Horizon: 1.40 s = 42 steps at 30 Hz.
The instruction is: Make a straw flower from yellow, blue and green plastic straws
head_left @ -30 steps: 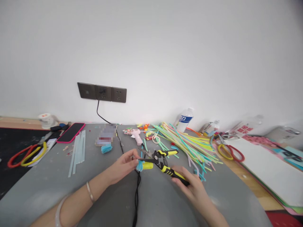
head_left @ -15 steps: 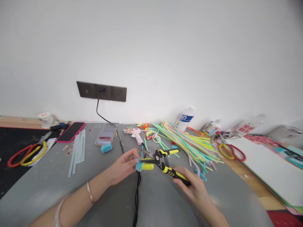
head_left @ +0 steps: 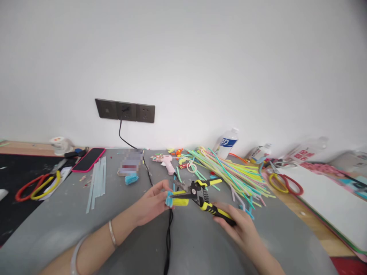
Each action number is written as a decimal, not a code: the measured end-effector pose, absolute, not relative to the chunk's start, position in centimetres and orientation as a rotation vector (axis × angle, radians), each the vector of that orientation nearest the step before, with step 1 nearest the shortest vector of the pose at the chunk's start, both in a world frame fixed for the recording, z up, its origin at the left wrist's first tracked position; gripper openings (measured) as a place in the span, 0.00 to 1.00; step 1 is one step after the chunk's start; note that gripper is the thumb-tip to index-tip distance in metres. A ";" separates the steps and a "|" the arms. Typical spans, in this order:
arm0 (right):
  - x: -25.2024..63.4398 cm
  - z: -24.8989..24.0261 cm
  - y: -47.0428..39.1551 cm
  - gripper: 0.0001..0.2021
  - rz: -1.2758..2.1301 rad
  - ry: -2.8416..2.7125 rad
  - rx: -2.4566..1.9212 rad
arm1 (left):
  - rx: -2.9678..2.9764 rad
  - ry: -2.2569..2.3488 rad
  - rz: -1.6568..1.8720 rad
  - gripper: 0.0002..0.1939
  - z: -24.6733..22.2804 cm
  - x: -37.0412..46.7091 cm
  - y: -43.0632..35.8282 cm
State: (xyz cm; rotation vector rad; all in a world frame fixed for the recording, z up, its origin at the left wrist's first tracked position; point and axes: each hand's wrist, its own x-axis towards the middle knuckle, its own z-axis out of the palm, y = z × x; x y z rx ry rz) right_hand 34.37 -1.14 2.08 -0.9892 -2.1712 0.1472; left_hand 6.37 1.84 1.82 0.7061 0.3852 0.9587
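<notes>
My left hand (head_left: pixel 153 202) pinches a small bundle of bent fuzzy sticks, a blue and yellow pipe-cleaner piece (head_left: pixel 181 202), above the middle of the table. The blue part is at my fingertips and the yellow part points right. In my right hand (head_left: pixel 239 223) is a pair of wire strippers (head_left: pixel 202 196) with black and yellow handles, gripped by the lower handle. Its jaws are parted, and the lower jaw lies along the piece, its tip at the blue part. Whether the jaw touches the piece, I cannot tell. Black cable (head_left: pixel 168 236) runs underneath.
Behind my hands lie a pink glue gun (head_left: pixel 168 162) and a heap of coloured pipe cleaners (head_left: pixel 232 172). Glue sticks (head_left: pixel 96 183), a blue bundle (head_left: pixel 131 178), a phone (head_left: pixel 89 159) and scissors (head_left: pixel 44 185) are leftward. A bottle (head_left: pixel 226 143) stands by the wall; more scissors (head_left: pixel 286 183) lie right.
The view has shifted slightly, so everything sits a little further right. Both hands keep their holds, and the wire strippers stay at the blue and yellow piece.
</notes>
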 end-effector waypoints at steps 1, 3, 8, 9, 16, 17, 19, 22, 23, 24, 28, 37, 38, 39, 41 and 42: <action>34.4 2.2 -1.1 0.11 0.144 -2.177 -0.993 | 0.708 0.382 0.956 0.15 1.8 6.4 1.8; 34.4 2.4 -1.1 0.11 0.142 -2.194 -1.002 | 0.711 0.377 0.957 0.15 1.8 6.4 1.8; 34.2 3.2 -1.2 0.12 0.107 -2.213 -0.991 | 0.701 0.375 0.956 0.15 1.8 6.3 1.8; 34.2 3.4 -1.3 0.12 0.095 -2.218 -0.985 | 0.704 0.375 0.952 0.15 1.8 6.2 1.7; 34.5 4.4 -1.2 0.12 0.138 -2.261 -1.004 | 0.713 0.380 0.936 0.14 2.1 6.2 1.7; 34.5 4.5 -1.2 0.12 0.156 -2.267 -1.007 | 0.716 0.382 0.933 0.14 2.1 6.2 1.7; 34.6 4.7 -1.2 0.11 0.184 -2.276 -1.010 | 0.729 0.379 0.930 0.13 2.1 6.2 1.7; 34.7 5.0 -1.3 0.12 0.234 -2.270 -1.046 | 0.747 0.384 0.931 0.13 1.9 6.1 1.9; 34.7 5.1 -1.4 0.12 0.256 -2.269 -1.061 | 0.750 0.385 0.931 0.13 1.8 6.1 1.9; 34.8 5.1 -1.4 0.12 0.278 -2.270 -1.073 | 0.752 0.386 0.930 0.13 1.7 6.0 1.9; 34.9 5.2 -1.5 0.12 0.352 -2.273 -1.100 | 0.757 0.391 0.921 0.14 1.5 6.0 1.9; 34.8 4.7 -1.6 0.11 0.356 -2.214 -1.167 | 0.754 0.404 0.974 0.16 1.8 6.1 1.8; 34.8 4.7 -1.6 0.11 0.358 -2.214 -1.169 | 0.757 0.405 0.979 0.16 1.9 6.1 1.8; 34.8 4.7 -1.7 0.11 0.365 -2.217 -1.168 | 0.759 0.406 0.983 0.16 1.9 6.1 1.8; 34.9 4.7 -1.7 0.11 0.381 -2.227 -1.163 | 0.763 0.403 0.984 0.16 2.0 6.0 1.8; 34.9 4.7 -1.7 0.11 0.387 -2.230 -1.165 | 0.762 0.401 0.983 0.16 2.0 6.0 1.8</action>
